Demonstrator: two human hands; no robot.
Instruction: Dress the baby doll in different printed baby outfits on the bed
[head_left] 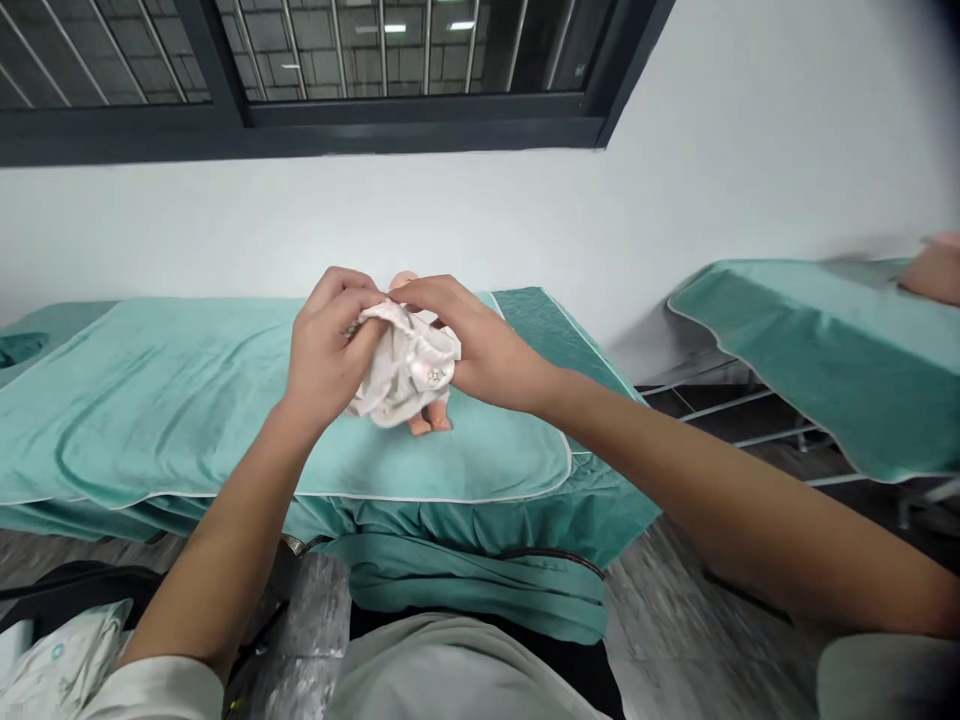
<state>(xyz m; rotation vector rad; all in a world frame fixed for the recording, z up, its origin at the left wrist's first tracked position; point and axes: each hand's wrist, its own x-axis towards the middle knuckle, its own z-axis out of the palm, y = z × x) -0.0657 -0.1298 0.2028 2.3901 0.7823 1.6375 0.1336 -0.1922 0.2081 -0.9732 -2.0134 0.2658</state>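
Observation:
A small white garment (405,365) with a little printed motif hangs bunched between my hands, above the bed. My left hand (326,345) pinches its upper left edge between thumb and fingers. On the other side, my right hand (491,350) has its fingers on the top edge and its thumb against the cloth. Behind and below lies a baby doll (430,417); its feet show under the cloth and part of its head appears above my fingers. The doll's body is hidden by the garment and hands.
A light green towel (217,400) covers the bed, which stands against a white wall under a barred window (420,110). Another green-covered bed (810,340) is at the right, with a pinkish object on it. White printed cloth (67,665) lies low at the left.

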